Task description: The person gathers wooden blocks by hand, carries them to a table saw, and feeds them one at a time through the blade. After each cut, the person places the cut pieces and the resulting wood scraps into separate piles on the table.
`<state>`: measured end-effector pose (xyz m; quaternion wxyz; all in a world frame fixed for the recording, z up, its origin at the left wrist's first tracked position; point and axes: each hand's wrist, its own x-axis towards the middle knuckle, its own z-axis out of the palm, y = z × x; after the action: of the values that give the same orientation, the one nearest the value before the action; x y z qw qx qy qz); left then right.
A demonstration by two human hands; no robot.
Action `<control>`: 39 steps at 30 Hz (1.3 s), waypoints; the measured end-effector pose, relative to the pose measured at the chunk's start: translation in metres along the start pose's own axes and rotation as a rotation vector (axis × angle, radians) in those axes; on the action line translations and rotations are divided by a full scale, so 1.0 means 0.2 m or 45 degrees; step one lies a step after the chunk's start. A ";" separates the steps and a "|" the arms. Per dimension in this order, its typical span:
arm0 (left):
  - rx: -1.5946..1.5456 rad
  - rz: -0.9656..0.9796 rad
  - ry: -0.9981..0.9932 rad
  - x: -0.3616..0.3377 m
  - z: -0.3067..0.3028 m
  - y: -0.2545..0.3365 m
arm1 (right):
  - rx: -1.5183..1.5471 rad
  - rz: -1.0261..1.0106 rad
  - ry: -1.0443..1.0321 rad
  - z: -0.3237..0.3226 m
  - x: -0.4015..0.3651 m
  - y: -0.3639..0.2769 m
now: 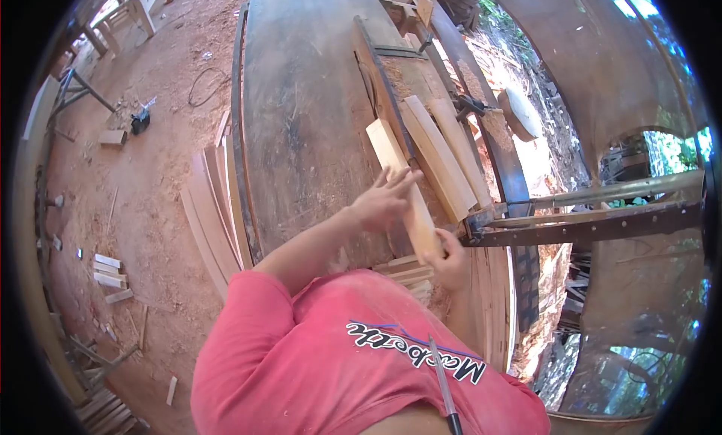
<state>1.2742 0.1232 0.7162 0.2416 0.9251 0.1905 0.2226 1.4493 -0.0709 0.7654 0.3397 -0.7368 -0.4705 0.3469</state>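
Observation:
A short, pale wooden board [410, 190] lies lengthwise on the dusty worktable, against a long upright wooden strip [383, 81]. My left hand [385, 202] rests across the middle of the board with its fingers spread. At the near end, my right hand [450, 260] grips the board between thumb and fingers. Part of the board's middle is hidden under my left fingers. Just right of the strip lie more pale wooden pieces [438, 160], side by side.
The brown worktable [301, 104] stretches away from me. Long planks [212, 209] lean along its left side. Small wood blocks [109, 272] lie on the reddish dirt floor [169, 232]. A metal-edged beam [594, 224] juts out at the right. A pen [444, 382] hangs at my red shirt.

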 end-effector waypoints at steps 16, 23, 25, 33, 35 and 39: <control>-1.139 -1.148 0.584 0.15 0.13 0.03 | -0.312 -0.049 0.089 0.27 0.08 0.06; -0.755 -0.800 0.307 0.14 0.31 -0.24 | -0.643 -0.147 0.117 0.26 0.15 0.05; -0.750 -0.789 0.250 0.14 0.29 -0.25 | -0.703 -0.159 0.093 0.25 0.09 0.05; -0.643 -0.784 0.094 0.18 0.28 -0.31 | -0.779 -0.345 0.005 0.24 0.13 0.06; -0.628 -0.748 0.088 0.19 0.28 -0.32 | -0.816 -0.234 -0.060 0.23 0.15 0.01; -0.669 -0.718 0.104 0.21 0.24 -0.34 | -0.882 -0.191 -0.121 0.23 0.19 -0.03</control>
<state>1.3161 0.1794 0.6558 0.5142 0.7334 0.3833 0.2252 1.4207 -0.0256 0.7394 0.0721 -0.7546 -0.6284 0.1748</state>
